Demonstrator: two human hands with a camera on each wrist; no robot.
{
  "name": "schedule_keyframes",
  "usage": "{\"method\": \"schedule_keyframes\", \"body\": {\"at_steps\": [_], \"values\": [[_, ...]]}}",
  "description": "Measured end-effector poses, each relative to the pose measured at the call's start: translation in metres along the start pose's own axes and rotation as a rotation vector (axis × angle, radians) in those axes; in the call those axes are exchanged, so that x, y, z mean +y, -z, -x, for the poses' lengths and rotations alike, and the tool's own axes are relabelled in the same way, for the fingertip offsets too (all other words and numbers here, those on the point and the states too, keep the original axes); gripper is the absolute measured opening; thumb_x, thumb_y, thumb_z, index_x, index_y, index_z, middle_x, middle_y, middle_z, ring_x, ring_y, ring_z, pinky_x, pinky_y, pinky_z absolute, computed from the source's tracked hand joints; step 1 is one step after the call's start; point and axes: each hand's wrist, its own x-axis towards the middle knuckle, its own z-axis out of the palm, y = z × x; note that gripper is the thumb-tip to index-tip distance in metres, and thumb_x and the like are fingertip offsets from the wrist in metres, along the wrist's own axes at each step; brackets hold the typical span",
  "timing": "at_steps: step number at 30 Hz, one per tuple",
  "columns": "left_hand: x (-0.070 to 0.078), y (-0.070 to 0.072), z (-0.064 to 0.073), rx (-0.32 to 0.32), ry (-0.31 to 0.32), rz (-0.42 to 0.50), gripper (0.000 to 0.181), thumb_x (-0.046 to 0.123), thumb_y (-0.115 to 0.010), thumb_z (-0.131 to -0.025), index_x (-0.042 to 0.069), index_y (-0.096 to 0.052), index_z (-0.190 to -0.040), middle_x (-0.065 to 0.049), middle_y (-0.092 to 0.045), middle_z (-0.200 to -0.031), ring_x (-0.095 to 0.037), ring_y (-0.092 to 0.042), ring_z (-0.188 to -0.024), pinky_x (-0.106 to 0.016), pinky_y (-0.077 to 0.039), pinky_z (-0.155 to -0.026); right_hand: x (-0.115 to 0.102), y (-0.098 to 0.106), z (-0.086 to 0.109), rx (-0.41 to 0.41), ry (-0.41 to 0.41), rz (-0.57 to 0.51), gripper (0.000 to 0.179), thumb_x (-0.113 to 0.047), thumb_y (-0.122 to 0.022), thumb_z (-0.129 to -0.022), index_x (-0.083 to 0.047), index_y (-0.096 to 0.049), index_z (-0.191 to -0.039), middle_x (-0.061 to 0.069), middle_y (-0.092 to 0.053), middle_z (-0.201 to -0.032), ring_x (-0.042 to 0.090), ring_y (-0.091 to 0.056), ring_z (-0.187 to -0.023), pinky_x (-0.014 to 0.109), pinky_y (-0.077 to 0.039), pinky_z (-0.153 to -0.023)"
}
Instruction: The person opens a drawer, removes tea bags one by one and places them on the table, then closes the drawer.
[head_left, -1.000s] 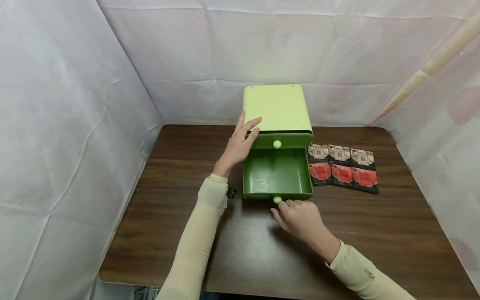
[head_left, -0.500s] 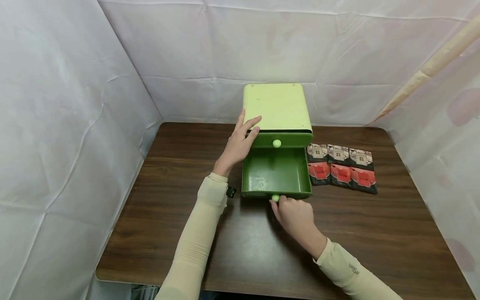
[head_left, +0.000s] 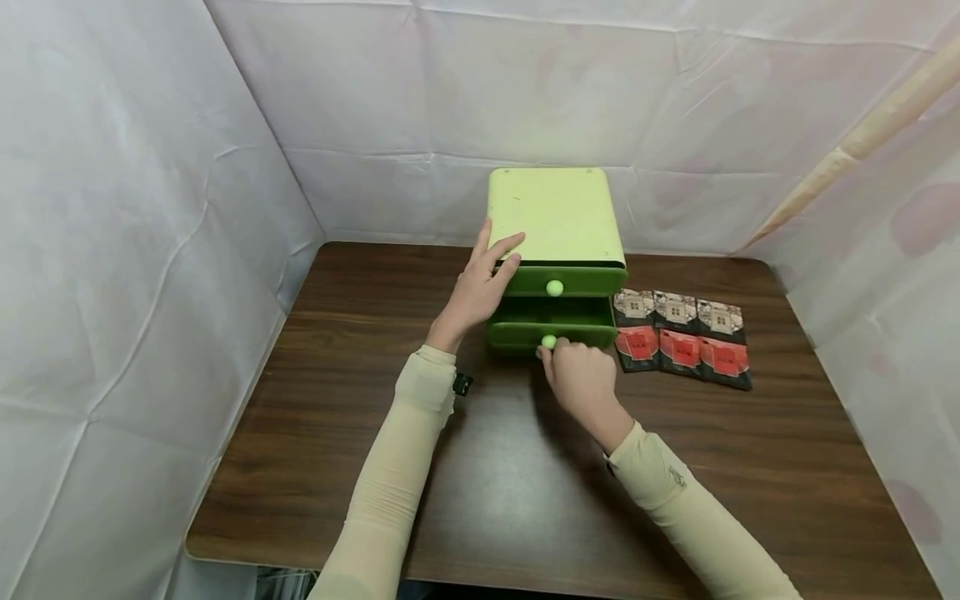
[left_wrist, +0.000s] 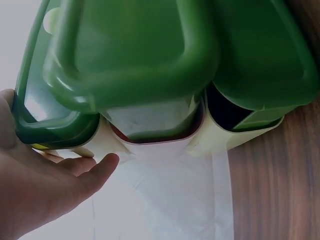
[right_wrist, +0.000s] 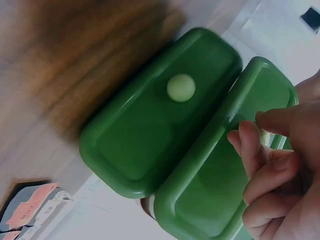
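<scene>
A small cabinet with a pale yellow-green top (head_left: 555,215) and dark green drawers stands at the back of the table. My left hand (head_left: 476,290) rests on its left front corner, fingers spread over the top and side. My right hand (head_left: 585,379) pinches the round light-green knob (head_left: 549,342) of the middle drawer (head_left: 513,335), which sticks out partway. Part of the drawer's inside shows in the head view; its floor is mostly hidden. Above it, the top drawer (head_left: 588,280) sits in. The right wrist view shows the bottom drawer (right_wrist: 145,130) with its own knob (right_wrist: 181,87).
Right of the cabinet, three black packets (head_left: 681,340) with red panels lie side by side, close to the drawer's right end. Brown wood-grain table (head_left: 337,400) surrounds the cabinet. A white curtain (head_left: 540,92) hangs behind and at both sides.
The middle drawer has slid back toward the cabinet, from far out to partway, with my right hand moving along at its knob. My left hand stays on the corner.
</scene>
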Motion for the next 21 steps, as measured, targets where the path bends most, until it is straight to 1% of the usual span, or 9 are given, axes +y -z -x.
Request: {"method": "schedule_keyframes", "body": {"at_steps": [5, 9, 11, 13, 15, 18, 20, 21], "values": [[0.002, 0.001, 0.0, -0.007, 0.003, -0.015, 0.048, 0.05, -0.035, -0.103, 0.033, -0.043, -0.148, 0.006, 0.009, -0.162, -0.015, -0.006, -0.145, -0.058, -0.027, -0.106, 0.004, -0.006, -0.022, -0.055, -0.05, 0.003, 0.05, -0.038, -0.06, -0.096, -0.011, -0.046, -0.057, 0.005, -0.036, -0.043, 0.025, -0.042, -0.034, 0.036, -0.03, -0.031], [0.001, 0.0, 0.0, -0.007, 0.008, -0.024, 0.049, 0.053, -0.034, -0.102, 0.035, -0.042, -0.148, 0.008, 0.01, -0.162, -0.015, -0.006, -0.145, -0.058, -0.026, -0.106, 0.006, -0.007, -0.032, -0.086, -0.08, -0.013, 0.049, -0.038, -0.06, -0.096, -0.009, -0.048, -0.058, 0.006, -0.037, -0.043, 0.026, -0.043, -0.035, 0.036, -0.031, -0.031], [0.0, 0.0, 0.001, -0.008, 0.015, -0.018, 0.05, 0.056, -0.036, -0.101, 0.037, -0.042, -0.147, 0.009, 0.01, -0.161, -0.016, -0.006, -0.146, -0.059, -0.026, -0.106, 0.007, -0.009, -0.035, -0.097, -0.093, -0.019, 0.049, -0.038, -0.059, -0.097, -0.009, -0.05, -0.059, 0.006, -0.038, -0.044, 0.026, -0.044, -0.036, 0.037, -0.032, -0.031], [0.0, 0.0, 0.001, -0.016, 0.024, -0.019, 0.053, 0.058, -0.043, -0.098, 0.039, -0.04, -0.147, 0.011, 0.011, -0.161, -0.018, -0.008, -0.146, -0.059, -0.028, -0.105, 0.009, -0.011, -0.038, -0.111, -0.107, -0.025, 0.048, -0.038, -0.059, -0.097, -0.009, -0.051, -0.06, 0.006, -0.038, -0.044, 0.026, -0.045, -0.036, 0.037, -0.032, -0.032], [-0.001, 0.0, 0.002, -0.027, 0.026, -0.038, 0.06, 0.056, -0.056, -0.093, 0.041, -0.038, -0.148, 0.011, 0.011, -0.161, -0.02, -0.011, -0.145, -0.056, -0.032, -0.103, 0.01, -0.014, -0.041, -0.121, -0.116, -0.029, 0.048, -0.039, -0.058, -0.098, -0.009, -0.052, -0.061, 0.006, -0.039, -0.044, 0.027, -0.046, -0.037, 0.037, -0.033, -0.032], [-0.001, 0.001, 0.002, -0.04, 0.017, -0.088, 0.077, 0.04, -0.077, -0.084, 0.04, -0.036, -0.149, 0.009, 0.012, -0.161, -0.024, -0.018, -0.144, -0.048, -0.044, -0.093, 0.011, -0.019, -0.044, -0.128, -0.134, -0.038, 0.047, -0.04, -0.058, -0.098, -0.009, -0.053, -0.062, 0.006, -0.041, -0.045, 0.028, -0.047, -0.038, 0.038, -0.034, -0.033], [-0.001, 0.002, 0.001, -0.045, 0.001, -0.127, 0.087, 0.026, -0.083, -0.079, 0.037, -0.035, -0.15, 0.006, 0.012, -0.161, -0.028, -0.028, -0.141, -0.04, -0.049, -0.08, 0.012, -0.022, -0.046, -0.123, -0.15, -0.039, 0.047, -0.041, -0.057, -0.098, -0.009, -0.053, -0.064, 0.007, -0.042, -0.046, 0.029, -0.049, -0.039, 0.038, -0.034, -0.033], [0.0, 0.002, 0.001, -0.045, -0.004, -0.138, 0.09, 0.019, -0.084, -0.078, 0.036, -0.035, -0.151, 0.005, 0.012, -0.161, -0.029, -0.031, -0.139, -0.037, -0.049, -0.073, 0.013, -0.024, -0.046, -0.118, -0.157, -0.044, 0.047, -0.041, -0.057, -0.098, -0.009, -0.053, -0.064, 0.007, -0.042, -0.046, 0.029, -0.05, -0.04, 0.038, -0.034, -0.033]]}}
